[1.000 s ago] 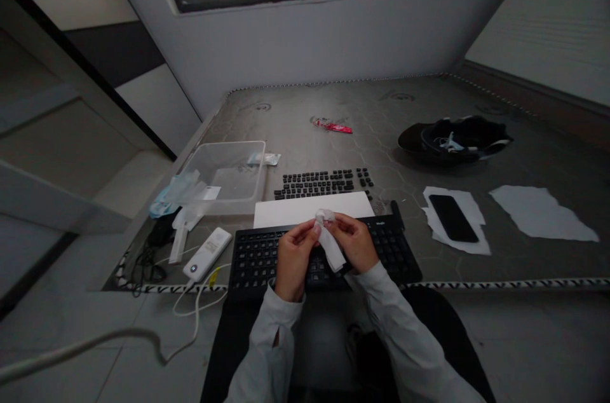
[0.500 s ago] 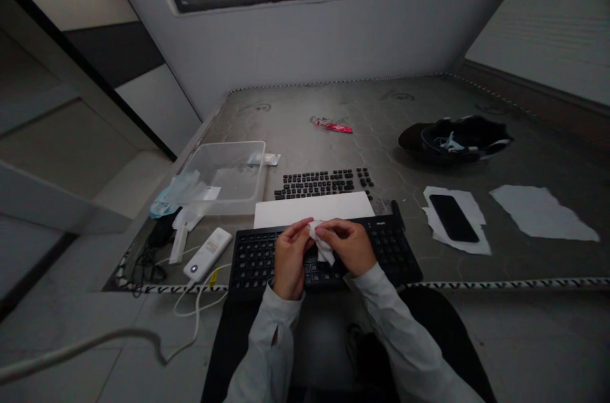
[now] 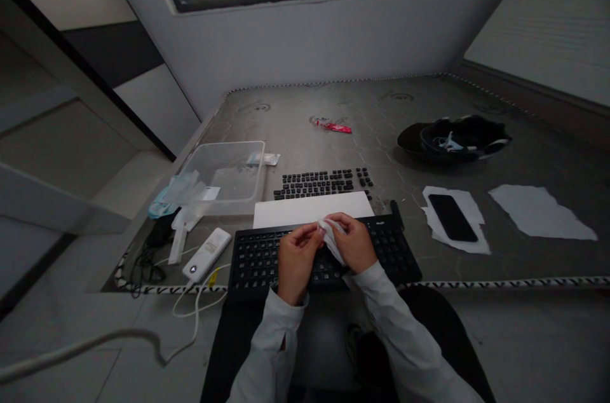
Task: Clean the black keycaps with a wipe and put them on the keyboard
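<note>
Above a black keyboard (image 3: pixel 260 263) with its keycaps off, my two hands meet. My right hand (image 3: pixel 356 245) is closed round a crumpled white tissue (image 3: pixel 335 244). My left hand (image 3: pixel 298 261) pinches the tissue's left end between thumb and fingers. Anything inside the tissue is hidden by the fingers. Behind the keyboard lies a white sheet of paper (image 3: pixel 314 207). Rows of loose black keycaps (image 3: pixel 317 184) are laid out just beyond that sheet.
To the left stand a clear plastic bin (image 3: pixel 223 203) and a white power bank (image 3: pixel 207 255) with cables. On the right are a phone (image 3: pixel 452 217) on paper, another paper piece (image 3: pixel 541 212) and a black cap (image 3: pixel 455 139). A red wrapper (image 3: pixel 336 128) lies farther back.
Both hands have shifted slightly, the left one to the right. The tissue is now tucked more into my right hand, and its loose end no longer hangs down between the hands.
</note>
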`<state>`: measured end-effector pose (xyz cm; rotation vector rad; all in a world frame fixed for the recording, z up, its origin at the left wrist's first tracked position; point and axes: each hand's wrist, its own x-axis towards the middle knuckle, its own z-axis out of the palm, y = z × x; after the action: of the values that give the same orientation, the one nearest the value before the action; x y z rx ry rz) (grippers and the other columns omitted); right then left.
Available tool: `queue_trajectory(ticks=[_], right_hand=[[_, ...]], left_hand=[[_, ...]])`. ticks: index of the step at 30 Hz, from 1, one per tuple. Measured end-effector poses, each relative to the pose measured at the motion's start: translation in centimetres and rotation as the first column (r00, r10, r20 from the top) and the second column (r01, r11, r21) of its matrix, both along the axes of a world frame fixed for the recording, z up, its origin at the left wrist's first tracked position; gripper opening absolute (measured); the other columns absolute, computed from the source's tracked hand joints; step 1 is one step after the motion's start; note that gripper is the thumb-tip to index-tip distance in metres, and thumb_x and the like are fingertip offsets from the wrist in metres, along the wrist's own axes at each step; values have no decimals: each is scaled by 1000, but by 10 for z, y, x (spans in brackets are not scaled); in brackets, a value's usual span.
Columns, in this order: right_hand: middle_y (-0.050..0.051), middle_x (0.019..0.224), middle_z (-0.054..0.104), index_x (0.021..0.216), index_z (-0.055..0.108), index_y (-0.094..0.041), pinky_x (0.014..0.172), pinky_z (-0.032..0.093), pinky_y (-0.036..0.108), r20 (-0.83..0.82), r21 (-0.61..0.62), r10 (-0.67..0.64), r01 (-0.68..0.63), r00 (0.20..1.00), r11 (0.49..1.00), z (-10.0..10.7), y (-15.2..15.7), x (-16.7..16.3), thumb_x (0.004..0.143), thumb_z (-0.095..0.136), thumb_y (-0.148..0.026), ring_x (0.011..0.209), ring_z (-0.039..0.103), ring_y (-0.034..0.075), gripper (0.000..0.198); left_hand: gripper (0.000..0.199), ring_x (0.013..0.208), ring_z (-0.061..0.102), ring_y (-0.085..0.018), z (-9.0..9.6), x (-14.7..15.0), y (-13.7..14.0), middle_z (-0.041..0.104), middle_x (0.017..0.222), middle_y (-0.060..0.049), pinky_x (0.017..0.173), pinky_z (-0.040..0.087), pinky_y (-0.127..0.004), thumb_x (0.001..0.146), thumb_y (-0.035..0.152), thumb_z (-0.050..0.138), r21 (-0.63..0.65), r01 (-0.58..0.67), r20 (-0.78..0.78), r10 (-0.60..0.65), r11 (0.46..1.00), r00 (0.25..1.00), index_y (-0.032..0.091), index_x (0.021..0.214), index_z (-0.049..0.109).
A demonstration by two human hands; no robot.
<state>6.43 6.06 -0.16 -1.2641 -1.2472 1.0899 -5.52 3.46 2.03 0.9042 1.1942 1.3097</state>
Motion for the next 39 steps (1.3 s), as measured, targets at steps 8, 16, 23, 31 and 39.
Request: queue_trajectory(ticks=[8,16,23,31,39], right_hand=[[6,94,70,96,68,-18,79,48,31,-47,30,165,-163,985,986,7,-2,2,79,54,-37,87,63,20,28],[5,75,70,81,70,-16,60,48,26,20,-8,73,-73,997,997,5,-2,1,75,58,-37,68,63,19,25],[7,97,70,97,69,-18,80,49,34,-86,-17,141,-143,986,990,7,-2,2,75,59,-36,89,63,23,30],[7,88,71,90,70,-17,73,50,32,-36,16,91,-90,995,996,4,-1,2,75,59,-36,82,64,22,27],[6,73,71,77,71,-16,55,49,27,-124,-70,-33,24,992,997,4,-1,0,63,70,-43,62,63,18,30]], left_hand=[[33,72,64,-16,-7,-6,3,71,85,-10,66,51,-25,68,33,69,16,-12,-4,12,1000,1000,11,93,69],[29,71,63,-14,-4,-4,2,71,83,-7,63,49,-21,68,31,69,-12,-8,46,8,1000,999,13,91,69],[32,75,64,-16,-2,-5,2,70,88,-9,65,50,-23,69,32,68,14,-10,57,10,1000,998,12,94,68],[31,80,64,-18,4,-3,0,70,92,-9,73,49,-26,68,28,69,83,65,39,-69,994,997,15,96,68],[28,69,63,-14,-6,-3,3,69,86,-6,64,50,-24,67,24,69,60,14,18,-15,998,1000,15,93,65]])
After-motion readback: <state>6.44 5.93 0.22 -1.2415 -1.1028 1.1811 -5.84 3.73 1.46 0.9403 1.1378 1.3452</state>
